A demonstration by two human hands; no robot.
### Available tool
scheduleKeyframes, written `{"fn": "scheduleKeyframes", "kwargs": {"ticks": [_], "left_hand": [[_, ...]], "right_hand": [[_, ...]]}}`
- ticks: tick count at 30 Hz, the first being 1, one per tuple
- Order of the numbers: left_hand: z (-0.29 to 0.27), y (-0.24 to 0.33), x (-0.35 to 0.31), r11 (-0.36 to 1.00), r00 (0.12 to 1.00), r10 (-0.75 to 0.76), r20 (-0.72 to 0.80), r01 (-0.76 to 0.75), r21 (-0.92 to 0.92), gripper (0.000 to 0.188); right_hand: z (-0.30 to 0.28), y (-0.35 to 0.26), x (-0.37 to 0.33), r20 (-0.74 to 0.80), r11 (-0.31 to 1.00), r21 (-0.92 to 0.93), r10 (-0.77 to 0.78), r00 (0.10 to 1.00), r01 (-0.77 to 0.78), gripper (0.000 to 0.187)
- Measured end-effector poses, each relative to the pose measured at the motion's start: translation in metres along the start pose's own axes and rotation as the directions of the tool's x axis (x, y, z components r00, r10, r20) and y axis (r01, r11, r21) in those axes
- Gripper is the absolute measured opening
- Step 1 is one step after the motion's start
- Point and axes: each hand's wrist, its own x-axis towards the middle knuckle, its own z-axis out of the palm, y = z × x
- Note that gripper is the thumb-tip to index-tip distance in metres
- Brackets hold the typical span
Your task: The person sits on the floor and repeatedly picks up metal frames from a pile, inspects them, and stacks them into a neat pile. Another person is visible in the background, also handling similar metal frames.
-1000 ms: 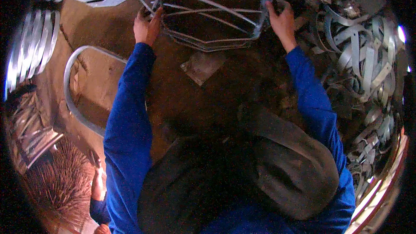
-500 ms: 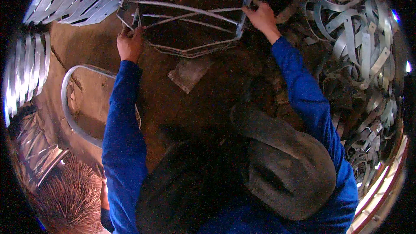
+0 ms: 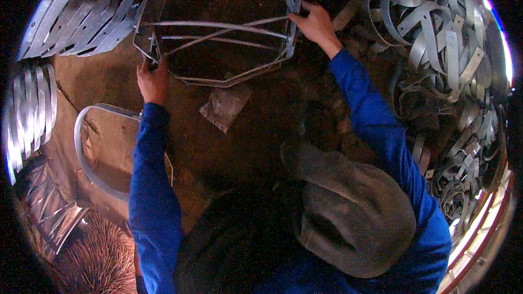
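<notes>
A metal frame (image 3: 218, 24) of thin rods and flat bars takes up the top middle of the view. Two of its rods cross, and a bent bar forms its near edge. At its near left corner, my left hand (image 3: 152, 81) is closed on the frame, fingertips partly hidden. My right hand (image 3: 314, 24) grips the flat upright on the right side, thumb and fingers pinched around it. On the brown ground just below the frame lies a crumpled, clear plastic piece (image 3: 226, 108). Beside my left forearm is a rounded loop of flat metal strip (image 3: 80, 144).
Long drilled metal strips (image 3: 81, 19) are stacked at upper left, above a row of curved strips (image 3: 32, 111). Thin reddish rods (image 3: 98, 253) stand bundled at lower left. Bent strips (image 3: 452, 49) heap up along the right. A grey cloth-covered form (image 3: 359, 218) is near my body.
The whole view has shifted, so frame, hands and surroundings appear lower and slightly further left. Both hands keep the same hold on the frame.
</notes>
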Motion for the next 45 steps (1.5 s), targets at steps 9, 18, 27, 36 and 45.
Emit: {"fn": "scheduleKeyframes", "kwargs": {"ticks": [9,18,27,36,45], "left_hand": [[-0.012,0.021,-0.012,0.999,0.998,0.034,-0.05,-0.036,-0.036,0.039],[-0.02,0.045,-0.012,0.983,1.0,0.007,0.025,-0.002,-0.184,0.037],[-0.019,0.046,-0.01,0.999,0.998,0.026,0.057,-0.028,0.031,0.033],[-0.007,0.033,-0.014,0.997,0.996,0.073,0.052,-0.074,0.014,0.04],[-0.065,0.041,-0.084,0.995,0.993,-0.099,-0.07,0.1,0.009,0.057]], "right_hand": [[-0.018,0.002,0.001,0.136,0.969,0.196,0.126,0.983,-0.151,0.063],[0.016,0.045,-0.021,0.068,0.883,0.26,0.388,0.919,-0.392,0.066],[0.028,0.046,-0.031,-0.004,0.882,0.372,0.312,0.95,-0.288,0.048],[0.007,0.04,-0.031,0.02,0.881,0.346,0.336,0.942,-0.321,0.051],[-0.01,-0.018,-0.045,-0.21,0.947,0.272,0.231,0.95,-0.17,0.051]]}}
